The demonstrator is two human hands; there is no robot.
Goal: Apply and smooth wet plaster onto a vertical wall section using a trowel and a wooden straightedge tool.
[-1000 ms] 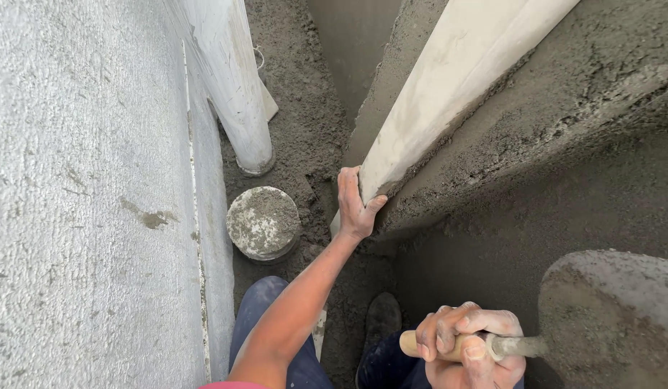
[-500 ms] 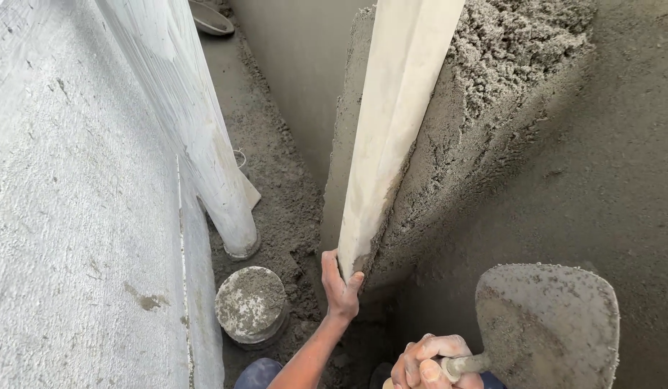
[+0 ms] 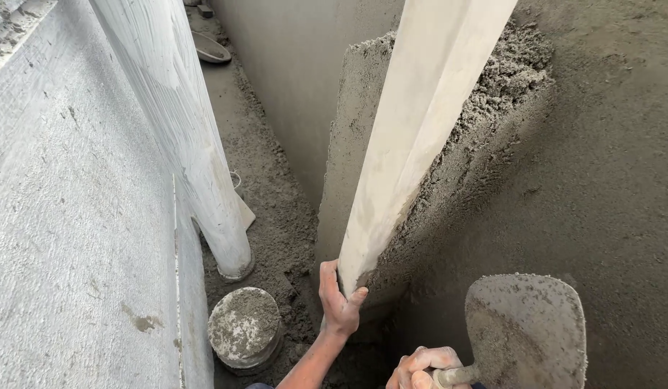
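Left hand: I'm seeing my left hand (image 3: 339, 299) clamping the bottom end of the pale straightedge board (image 3: 420, 137), which is leaning against the plastered corner (image 3: 492, 130).
Right hand: my right hand (image 3: 424, 367) is closing round the trowel (image 3: 525, 331) handle, blade loaded with grey mortar, low near the wall.
Risk: I'm judging the board may be slipping sideways, gouging the fresh mortar edge.
Second risk: mortar could be sliding off the tilted blade.

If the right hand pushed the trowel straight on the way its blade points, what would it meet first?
Probably the wet mortar heaped beside the straightedge board. The right hand holds the trowel with its blade pointing up toward that mortar; depth is unclear.
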